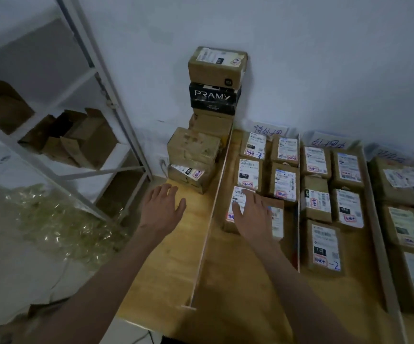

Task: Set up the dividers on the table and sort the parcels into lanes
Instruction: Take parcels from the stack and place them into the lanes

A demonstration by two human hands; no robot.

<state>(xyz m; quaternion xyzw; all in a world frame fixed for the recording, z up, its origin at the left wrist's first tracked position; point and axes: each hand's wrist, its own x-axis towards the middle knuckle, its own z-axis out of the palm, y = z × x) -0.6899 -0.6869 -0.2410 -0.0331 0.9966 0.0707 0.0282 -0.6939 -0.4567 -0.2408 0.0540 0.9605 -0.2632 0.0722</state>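
A wooden table [166,269] carries upright thin dividers; the left divider [209,227] and a second divider [299,219] bound a lane of labelled cardboard parcels. My right hand [253,214] lies flat with straight fingers on the nearest parcel [235,209] in that lane. My left hand [162,207] hovers open over the bare strip left of the divider, just short of a low labelled parcel [191,176]. Behind it rises a stack of boxes [214,95] with a black PRAMY box in it. More parcels [332,194] fill the lanes to the right.
Handwritten paper signs [269,130] stand against the white wall at the lane heads. A white metal shelf rack [82,135] with open cartons stands left of the table. Crumpled clear plastic [59,219] lies on the floor beside it.
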